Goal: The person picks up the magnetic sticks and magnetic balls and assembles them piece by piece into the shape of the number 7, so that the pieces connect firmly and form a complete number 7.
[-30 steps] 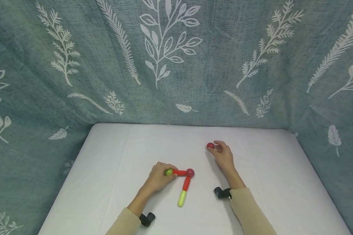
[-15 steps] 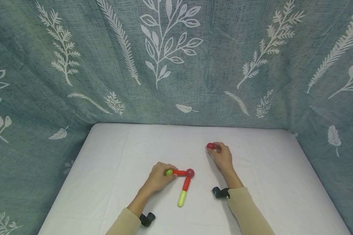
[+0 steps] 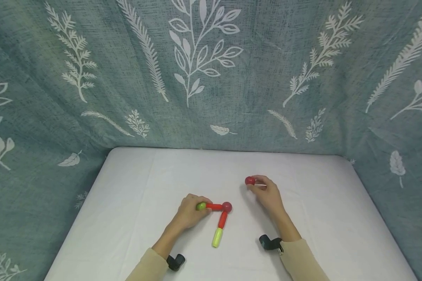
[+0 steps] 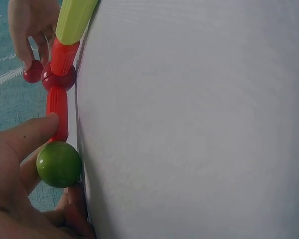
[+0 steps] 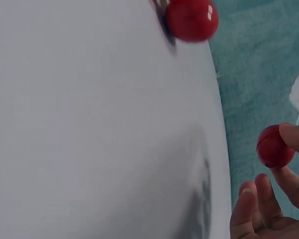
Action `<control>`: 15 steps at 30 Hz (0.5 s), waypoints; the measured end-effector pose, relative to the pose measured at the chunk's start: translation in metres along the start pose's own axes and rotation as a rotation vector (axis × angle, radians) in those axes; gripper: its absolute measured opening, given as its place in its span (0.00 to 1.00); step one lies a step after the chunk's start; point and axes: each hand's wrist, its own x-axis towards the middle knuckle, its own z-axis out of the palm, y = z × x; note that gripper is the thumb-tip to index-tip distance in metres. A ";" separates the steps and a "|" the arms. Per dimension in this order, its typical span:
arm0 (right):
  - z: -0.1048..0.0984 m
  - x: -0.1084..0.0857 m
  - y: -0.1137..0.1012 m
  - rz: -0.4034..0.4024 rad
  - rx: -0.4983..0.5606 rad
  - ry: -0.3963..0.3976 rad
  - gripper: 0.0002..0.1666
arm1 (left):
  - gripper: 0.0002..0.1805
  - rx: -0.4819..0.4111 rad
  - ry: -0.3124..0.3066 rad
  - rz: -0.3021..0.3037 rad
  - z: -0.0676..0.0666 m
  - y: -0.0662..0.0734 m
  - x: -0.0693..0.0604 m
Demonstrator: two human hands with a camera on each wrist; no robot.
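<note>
My left hand (image 3: 190,212) grips a joined toy piece by its red rod (image 4: 58,107), beside the green ball (image 4: 59,165) on its end. The rod's other end meets a dark red ball (image 3: 226,207). From that ball a second red rod (image 3: 222,219) runs toward me, ending in a yellow-green rod (image 3: 217,237). To the right and farther back, my right hand (image 3: 269,195) pinches a separate red ball (image 5: 274,146) between thumb and finger, apart from the joined piece. In the right wrist view its other fingers are loosely bent.
A white-covered table (image 3: 154,175) lies under both hands. Behind it hangs a blue-green curtain (image 3: 246,78) with white leaf prints. Black wrist cameras, one left (image 3: 176,262) and one right (image 3: 269,242), stick out from the sleeves.
My right hand has come slightly nearer to me, carrying the red ball with it. The left hand and the joined piece have stayed nearly still.
</note>
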 end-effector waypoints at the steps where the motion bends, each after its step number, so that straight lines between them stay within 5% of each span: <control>1: 0.000 -0.007 -0.001 -0.007 -0.003 -0.015 0.27 | 0.09 -0.001 0.000 0.003 0.000 0.000 0.000; 15: 0.025 -0.086 0.006 -0.082 0.030 -0.233 0.23 | 0.09 0.005 0.004 0.009 0.000 0.001 -0.002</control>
